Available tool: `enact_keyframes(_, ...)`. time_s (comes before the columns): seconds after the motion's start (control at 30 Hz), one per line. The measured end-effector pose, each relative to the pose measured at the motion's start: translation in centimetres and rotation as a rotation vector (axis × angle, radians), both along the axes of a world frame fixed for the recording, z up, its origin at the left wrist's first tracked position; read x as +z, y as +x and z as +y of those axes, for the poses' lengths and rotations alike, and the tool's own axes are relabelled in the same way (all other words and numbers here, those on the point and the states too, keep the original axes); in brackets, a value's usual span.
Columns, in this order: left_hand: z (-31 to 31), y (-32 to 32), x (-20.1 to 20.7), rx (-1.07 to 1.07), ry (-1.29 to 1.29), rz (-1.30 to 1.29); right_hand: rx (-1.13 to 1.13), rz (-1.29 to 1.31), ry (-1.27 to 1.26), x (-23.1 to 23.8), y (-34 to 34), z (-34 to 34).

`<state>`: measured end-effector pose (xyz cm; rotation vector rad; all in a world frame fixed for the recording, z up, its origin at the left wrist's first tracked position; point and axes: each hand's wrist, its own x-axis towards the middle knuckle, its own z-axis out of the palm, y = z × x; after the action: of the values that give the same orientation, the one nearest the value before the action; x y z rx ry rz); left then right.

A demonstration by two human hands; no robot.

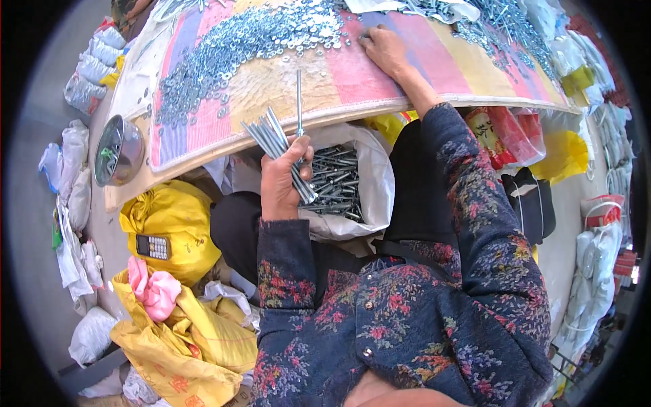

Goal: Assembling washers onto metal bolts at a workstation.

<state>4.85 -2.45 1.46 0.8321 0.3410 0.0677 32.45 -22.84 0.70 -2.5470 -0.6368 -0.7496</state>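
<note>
My left hand point(279, 182) is closed around a bundle of long silver bolts point(270, 138) over an open white sack. One single bolt point(299, 98) stands upright from the thumb and fingers, with a small ring-like piece low on its shank. Many more bolts point(336, 180) fill the white sack point(378, 180) between my knees. My right hand point(386, 53) reaches onto the striped tabletop point(298, 85), right of a spread pile of washers point(251, 44). Its fingers are curled together at the surface; whatever is between them is hidden.
At the table's left edge stands a metal bowl point(121, 150). A keypad phone point(153, 247) lies on a yellow bag point(183, 217). More metal hardware point(498, 30) is heaped at the table's right. Red packaging point(491, 136) sits under the table edge.
</note>
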Motion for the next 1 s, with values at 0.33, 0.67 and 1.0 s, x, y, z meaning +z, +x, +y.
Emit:
enact_keyframes(0.33,0.7,-0.8,0.3,-0.019,0.031,-0.009,0.596,0.703,0.548,6.4,-12.3,7.1)
enact_keyframes(0.67,2.5,-1.8,-0.4,0.000,0.035,0.013,0.755,0.789,0.181,8.8,-12.2,9.5)
enact_keyframes(1.0,3.8,-1.1,-0.3,0.247,-0.104,-0.118,0.206,0.149,0.271,4.2,-17.8,12.0)
